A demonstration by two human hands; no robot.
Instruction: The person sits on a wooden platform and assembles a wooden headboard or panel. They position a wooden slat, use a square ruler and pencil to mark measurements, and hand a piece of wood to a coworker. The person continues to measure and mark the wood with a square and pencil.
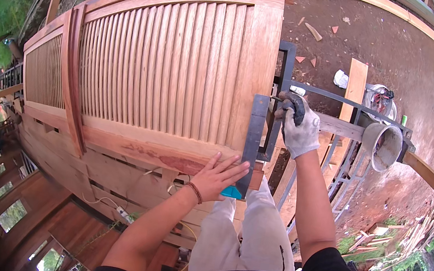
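Louvered wooden panel point(165, 70) lay with its slats facing up, stretching from in front of the person away to the left, its right end just beside a dark metal frame point(288, 70). Its solid rails and many slats suggested a stiff, fairly heavy piece, better taken by the thick outer rails with both hands than by the slats, which looked easier to chip; the bare wood seemed unlikely to be slippery. Near the right end, a dark-bladed square point(252, 141) with a teal stock lay across the panel, rigid and light by its look, best steadied at the stock. The bare left hand point(220, 176) rested at the panel's near edge beside the square, fingers extended and slightly spread, gripping nothing visible. The gloved right hand point(299, 127) was just right of the blade, fingers curled closed on a slim dark tool point(274, 97) whose kind could not be told.
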